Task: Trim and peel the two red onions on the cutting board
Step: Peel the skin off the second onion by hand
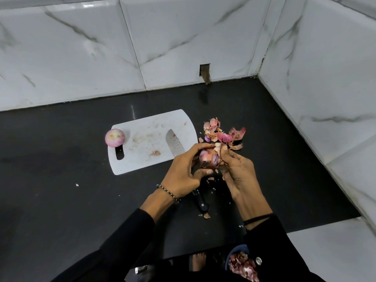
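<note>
Held above the dark desk (61, 159), just off the near right corner of the white cutting board (142, 161): a half-peeled onion (207, 159), with patches of dark papery skin on it. Clasped from the left by the left hand (183, 169), with fingers curled over the top and thumb tucked under the near side; a close grip, wrapped round the bulb. Worked from the right by the right hand (238, 169), with fingertips pinched tight on a flap of skin (219, 147) at the far top of the bulb and the rest of that grip curled against its side.

At the left edge of the board, just beyond the handle slot: the second onion (115, 137), peeled, pale pink, cut end up, well apart from both hands.

On the right part of the board: a broad knife (175, 145), tip toward the wall, middle hidden under the left hand, black handle out past the near edge and lying on the desk below the wrists. Near the blade, one small scrap of skin (155, 153).

On the desk just right of the board, beyond the hands: a heap of pink peelings (221, 133). More crumbs of skin around the knife handle.

On the left wrist a beaded bracelet (167, 193), on the right a black band (257, 218). Behind and to the right, white marbled wall tiles (183, 37).
</note>
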The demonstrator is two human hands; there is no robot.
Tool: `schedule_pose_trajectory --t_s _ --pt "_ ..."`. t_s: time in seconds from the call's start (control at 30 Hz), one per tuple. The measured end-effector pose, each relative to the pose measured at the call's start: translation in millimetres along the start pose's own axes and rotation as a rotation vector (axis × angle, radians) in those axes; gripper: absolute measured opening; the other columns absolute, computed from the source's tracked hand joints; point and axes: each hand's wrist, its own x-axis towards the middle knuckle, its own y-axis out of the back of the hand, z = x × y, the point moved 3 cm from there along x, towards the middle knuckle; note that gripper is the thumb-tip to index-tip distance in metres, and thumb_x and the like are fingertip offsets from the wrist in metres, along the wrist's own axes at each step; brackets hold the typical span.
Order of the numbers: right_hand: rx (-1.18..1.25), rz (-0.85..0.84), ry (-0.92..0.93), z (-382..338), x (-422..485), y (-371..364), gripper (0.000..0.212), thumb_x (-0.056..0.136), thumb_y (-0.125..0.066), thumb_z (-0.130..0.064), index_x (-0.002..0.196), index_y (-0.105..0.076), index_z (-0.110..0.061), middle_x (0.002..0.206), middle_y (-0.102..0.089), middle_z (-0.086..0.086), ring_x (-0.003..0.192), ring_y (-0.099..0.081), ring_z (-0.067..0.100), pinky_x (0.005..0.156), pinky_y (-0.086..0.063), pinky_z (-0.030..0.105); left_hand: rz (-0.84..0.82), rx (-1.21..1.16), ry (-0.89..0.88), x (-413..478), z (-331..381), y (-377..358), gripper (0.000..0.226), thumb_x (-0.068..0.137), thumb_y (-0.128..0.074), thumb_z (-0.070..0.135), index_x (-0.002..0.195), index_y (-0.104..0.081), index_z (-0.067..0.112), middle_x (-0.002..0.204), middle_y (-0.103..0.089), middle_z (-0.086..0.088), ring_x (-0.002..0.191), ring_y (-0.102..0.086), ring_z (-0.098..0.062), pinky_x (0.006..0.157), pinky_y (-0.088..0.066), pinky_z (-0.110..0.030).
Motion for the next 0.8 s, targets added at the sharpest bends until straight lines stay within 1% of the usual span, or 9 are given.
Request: schedule_pose_trajectory --t_s 0.1,0.2,0.23,0.33,0.43,0.53,0.6,0.7,0.8 --pt "0.198 0.066 -0.084 3.5 2.1 0.5 0.005 0.092 -0.066 -0.004 0.091 -0.069 0.001 0.082 -0.073 0.012 0.067 -0.07 0.014 0.074 -0.059 0.026 0.032 -0.037 -0.022 -3.3 1.3 -3.2 0.058 0.082 -0.074 -0.001 0.133 -0.053 0.015 0.121 -0.064 0.004 0.114 -0.062 -0.004 0.094 -0.052 -0.02" --pt "0.363 0.121 -0.151 6.7 5.0 1.6 0.004 0.091 -0.066 -0.001 0.087 -0.066 0.0 0.081 -0.065 0.011 0.056 -0.058 0.008 0.076 -0.053 0.024 0.108 -0.089 -0.015 -6.4 -0.5 -7.5 0.057 0.081 -0.075 -0.001 0.131 -0.054 0.016 0.121 -0.065 0.007 0.115 -0.062 -0.005 0.096 -0.053 -0.025" --pt "0.392 0.125 -0.157 7.8 5.7 1.7 0.004 0.09 -0.067 -0.002 0.088 -0.065 0.0 0.081 -0.064 0.011 0.054 -0.058 0.007 0.074 -0.055 0.023 0.133 -0.114 -0.006 -7.4 -2.4 -9.5 0.056 0.081 -0.076 0.001 0.131 -0.055 0.016 0.121 -0.065 0.008 0.116 -0.062 -0.006 0.097 -0.053 -0.028" --pt "0.491 0.123 -0.172 12.9 7.0 3.3 0.012 0.084 -0.071 -0.005 0.093 -0.064 0.0 0.086 -0.063 0.011 0.047 -0.054 0.004 0.05 -0.051 0.015 0.19 -0.216 0.061 -9.7 -8.7 -17.4 0.054 0.082 -0.076 0.003 0.129 -0.056 0.02 0.122 -0.065 0.01 0.117 -0.062 -0.008 0.098 -0.053 -0.032" --pt "0.559 0.091 -0.172 16.2 9.6 4.3 0.038 0.068 -0.074 -0.01 0.104 -0.064 0.0 0.105 -0.062 0.015 0.053 -0.059 0.006 0.046 -0.048 0.015 0.246 -0.326 0.121 -9.0 -14.5 -23.9 0.052 0.081 -0.077 0.002 0.126 -0.058 0.02 0.121 -0.067 0.006 0.116 -0.063 -0.01 0.097 -0.053 -0.03" --pt "0.612 0.058 -0.172 17.7 10.0 5.2 0.025 0.075 -0.071 -0.008 0.098 -0.064 0.001 0.091 -0.064 0.012 0.052 -0.059 0.006 0.045 -0.048 0.015 0.291 -0.468 0.178 -6.6 -16.3 -27.2 0.045 0.083 -0.076 0.002 0.124 -0.061 0.012 0.116 -0.071 -0.002 0.11 -0.067 -0.013 0.09 -0.053 -0.023" --pt "0.635 0.045 -0.179 17.1 8.5 4.3 0.016 0.08 -0.069 -0.005 0.094 -0.064 0.0 0.084 -0.063 0.011 0.054 -0.058 0.008 0.045 -0.048 0.015 0.329 -0.564 0.256 -4.5 -17.9 -28.5 0.037 0.083 -0.075 0.005 0.118 -0.065 0.013 0.109 -0.074 -0.002 0.106 -0.069 -0.013 0.088 -0.054 -0.022" --pt "0.63 0.01 -0.188 12.9 6.3 3.7 0.017 0.077 -0.067 0.0 0.094 -0.064 0.002 0.08 -0.061 0.011 0.06 -0.056 0.011 0.046 -0.048 0.017 0.374 -0.692 0.396 0.8 -24.9 -29.1 0.025 0.084 -0.076 0.016 0.109 -0.07 0.015 0.108 -0.075 -0.009 0.107 -0.07 -0.025 0.093 -0.055 -0.036" --pt "0.329 0.035 -0.108 8.0 0.6 6.8 0.011 0.092 -0.066 -0.006 0.097 -0.068 0.004 0.081 -0.068 0.011 0.066 -0.058 0.009 0.053 -0.05 0.015 0.384 -0.741 0.467 5.3 -26.7 -22.2 0.031 0.085 -0.077 0.024 0.112 -0.07 0.011 0.108 -0.074 -0.013 0.105 -0.07 -0.03 0.092 -0.056 -0.039"
